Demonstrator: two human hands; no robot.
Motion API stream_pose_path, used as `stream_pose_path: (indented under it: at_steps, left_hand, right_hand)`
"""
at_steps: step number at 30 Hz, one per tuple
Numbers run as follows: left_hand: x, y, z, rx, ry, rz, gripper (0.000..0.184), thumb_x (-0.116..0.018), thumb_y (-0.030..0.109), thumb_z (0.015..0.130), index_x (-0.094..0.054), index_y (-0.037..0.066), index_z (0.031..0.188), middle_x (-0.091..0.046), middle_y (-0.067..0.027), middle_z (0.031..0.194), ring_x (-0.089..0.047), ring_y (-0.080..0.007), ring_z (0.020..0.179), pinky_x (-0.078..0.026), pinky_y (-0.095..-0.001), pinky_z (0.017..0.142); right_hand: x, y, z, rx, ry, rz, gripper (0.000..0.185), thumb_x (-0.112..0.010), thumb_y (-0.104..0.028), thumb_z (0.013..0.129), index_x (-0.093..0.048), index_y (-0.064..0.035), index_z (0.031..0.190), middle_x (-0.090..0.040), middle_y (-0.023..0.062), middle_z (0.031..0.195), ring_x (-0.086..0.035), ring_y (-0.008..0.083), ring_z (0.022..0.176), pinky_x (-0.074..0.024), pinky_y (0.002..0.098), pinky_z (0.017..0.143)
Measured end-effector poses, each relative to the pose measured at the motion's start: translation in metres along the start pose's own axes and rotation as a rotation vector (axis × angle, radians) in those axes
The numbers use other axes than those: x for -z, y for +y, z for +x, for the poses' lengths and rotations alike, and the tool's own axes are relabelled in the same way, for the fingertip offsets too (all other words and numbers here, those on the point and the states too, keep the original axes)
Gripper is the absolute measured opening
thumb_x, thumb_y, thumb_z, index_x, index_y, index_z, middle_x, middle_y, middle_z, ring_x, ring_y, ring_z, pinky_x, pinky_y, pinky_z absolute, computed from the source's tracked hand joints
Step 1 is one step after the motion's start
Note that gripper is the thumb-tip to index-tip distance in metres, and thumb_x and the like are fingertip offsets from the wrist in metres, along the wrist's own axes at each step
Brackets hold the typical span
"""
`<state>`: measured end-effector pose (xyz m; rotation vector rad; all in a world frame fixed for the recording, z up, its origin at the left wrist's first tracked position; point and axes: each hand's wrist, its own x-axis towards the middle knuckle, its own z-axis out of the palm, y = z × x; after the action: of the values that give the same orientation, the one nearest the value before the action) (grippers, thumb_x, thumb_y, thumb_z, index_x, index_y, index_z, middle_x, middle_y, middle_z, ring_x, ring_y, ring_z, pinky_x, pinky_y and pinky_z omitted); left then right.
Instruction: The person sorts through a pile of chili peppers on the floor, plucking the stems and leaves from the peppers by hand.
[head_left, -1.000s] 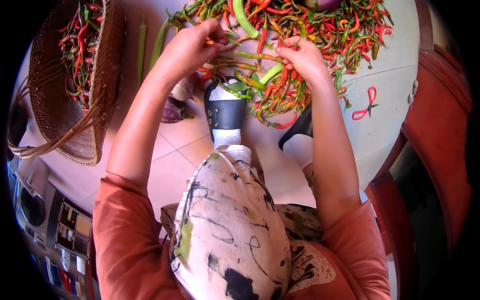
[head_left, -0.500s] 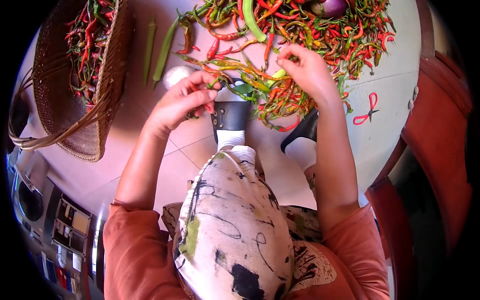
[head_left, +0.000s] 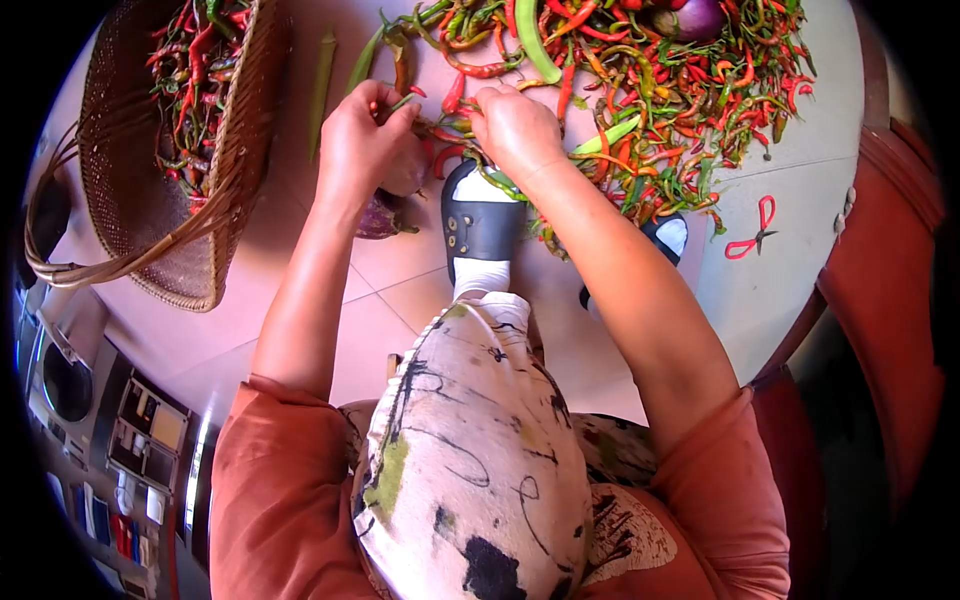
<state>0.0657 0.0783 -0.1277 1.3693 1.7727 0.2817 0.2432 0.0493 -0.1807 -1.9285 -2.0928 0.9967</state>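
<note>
My left hand (head_left: 362,138) is closed in a pinch on a small chili pepper (head_left: 414,93); a red end and a bit of green stick out by the fingertips. My right hand (head_left: 522,132) is bent at the near left edge of the chili pile (head_left: 680,110), fingertips pressed together among loose peppers. What those fingers hold, if anything, is hidden. A red chili (head_left: 455,93) lies between the two hands. Below my left hand rests a purple eggplant (head_left: 380,220), partly covered by the wrist.
A wicker basket (head_left: 245,150) with red chilies stands at the left. Okra-like green pods (head_left: 322,90) lie beside it. Another eggplant (head_left: 690,18) sits on the pile. Red-handled scissors (head_left: 752,232) lie at the right. My shoe (head_left: 484,228) is beneath the hands.
My right hand has moved left from above the pile to its near left edge. My left hand has moved forward, away from my body, and the eggplant beneath it now shows.
</note>
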Motion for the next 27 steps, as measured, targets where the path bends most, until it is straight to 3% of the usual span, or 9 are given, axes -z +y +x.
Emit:
stream_pose_path:
  at_steps: [3, 7, 13, 14, 15, 17, 18, 22, 27]
  left_hand:
    - [0.001, 0.004, 0.003, 0.050, -0.006, 0.033, 0.025, -0.071, 0.020, 0.076, -0.060, -0.001, 0.082, -0.062, -0.0110, 0.069, -0.058, -0.0177, 0.062, -0.048, -0.0297, 0.063]
    - [-0.003, 0.009, 0.004, 0.021, -0.003, 0.059, 0.025, -0.070, 0.021, 0.077, -0.061, -0.001, 0.084, -0.063, -0.0137, 0.072, -0.061, -0.0219, 0.065, -0.049, -0.0321, 0.065]
    - [-0.009, 0.006, 0.011, -0.076, -0.016, 0.138, 0.028, -0.065, 0.024, 0.080, -0.065, -0.001, 0.092, -0.066, -0.0181, 0.082, -0.064, -0.0319, 0.076, -0.050, -0.0371, 0.071]
    - [-0.014, 0.007, 0.011, -0.142, 0.000, 0.201, 0.027, -0.067, 0.024, 0.080, -0.065, 0.000, 0.093, -0.064, -0.0179, 0.081, -0.063, -0.0264, 0.072, -0.049, -0.0342, 0.068]
    - [-0.018, 0.009, 0.012, -0.143, 0.001, 0.201, 0.027, -0.067, 0.024, 0.080, -0.065, 0.000, 0.093, -0.064, -0.0179, 0.081, -0.063, -0.0264, 0.072, -0.049, -0.0342, 0.068]
    - [-0.029, 0.012, 0.016, -0.230, -0.022, 0.363, 0.027, -0.066, 0.026, 0.080, -0.065, 0.002, 0.092, -0.064, -0.0175, 0.086, -0.062, -0.0319, 0.078, -0.048, -0.0380, 0.070]
    - [-0.034, 0.013, 0.018, -0.230, -0.046, 0.432, 0.025, -0.064, 0.028, 0.081, -0.064, 0.004, 0.090, -0.063, -0.0157, 0.090, -0.061, -0.0333, 0.083, -0.049, -0.0404, 0.071]
    - [-0.051, 0.013, 0.023, -0.212, -0.064, 0.570, 0.021, -0.059, 0.027, 0.084, -0.064, 0.008, 0.092, -0.061, -0.0130, 0.093, -0.062, -0.0319, 0.083, -0.051, -0.0417, 0.073]
    - [-0.045, 0.006, 0.016, -0.253, -0.008, 0.591, 0.019, -0.058, 0.025, 0.085, -0.063, 0.009, 0.094, -0.061, -0.0110, 0.096, -0.063, -0.0321, 0.081, -0.051, -0.0416, 0.071]
  right_hand:
    - [-0.007, 0.001, -0.001, 0.006, -0.028, -0.048, 0.018, -0.059, -0.020, 0.080, -0.058, -0.0045, 0.089, -0.061, 0.0157, 0.094, -0.063, 0.0352, 0.075, -0.0516, 0.0441, 0.067]
    - [-0.005, 0.001, 0.003, 0.048, -0.019, -0.063, 0.016, -0.058, -0.018, 0.078, -0.059, -0.0032, 0.083, -0.062, 0.0185, 0.087, -0.062, 0.0362, 0.072, -0.0508, 0.0452, 0.066]
    - [0.039, 0.018, -0.012, -0.213, -0.202, 0.117, 0.024, -0.061, -0.023, 0.077, -0.063, -0.0004, 0.085, -0.062, 0.0214, 0.078, -0.062, 0.0360, 0.078, -0.0491, 0.0434, 0.070]
    - [0.045, 0.025, -0.014, -0.243, -0.254, 0.191, 0.024, -0.064, -0.023, 0.079, -0.064, -0.0014, 0.088, -0.064, 0.0139, 0.077, -0.062, 0.0250, 0.067, -0.0488, 0.0355, 0.060]
    - [0.053, 0.027, -0.015, -0.243, -0.253, 0.191, 0.024, -0.064, -0.023, 0.079, -0.064, -0.0014, 0.088, -0.064, 0.0139, 0.077, -0.062, 0.0250, 0.067, -0.0488, 0.0355, 0.060]
    - [0.067, 0.027, -0.023, -0.640, -0.422, 0.845, 0.022, -0.064, -0.021, 0.083, -0.063, -0.0034, 0.095, -0.062, 0.0025, 0.076, -0.054, 0.0102, 0.058, -0.0433, 0.0243, 0.053]
    - [0.068, 0.028, -0.029, -0.651, -0.378, 1.002, 0.016, -0.063, -0.017, 0.086, -0.061, -0.0058, 0.098, -0.057, -0.0034, 0.075, -0.047, 0.0028, 0.056, -0.0380, 0.0184, 0.049]
    - [0.065, 0.043, -0.048, -0.703, -0.292, 1.375, 0.008, -0.063, -0.013, 0.086, -0.059, -0.0074, 0.090, -0.060, 0.0008, 0.076, -0.050, 0.0044, 0.056, -0.0422, 0.0194, 0.050]
    - [0.065, 0.050, -0.056, -0.667, -0.316, 1.527, 0.008, -0.062, -0.009, 0.086, -0.059, -0.0057, 0.093, -0.062, 0.0038, 0.079, -0.050, 0.0043, 0.056, -0.0430, 0.0196, 0.051]
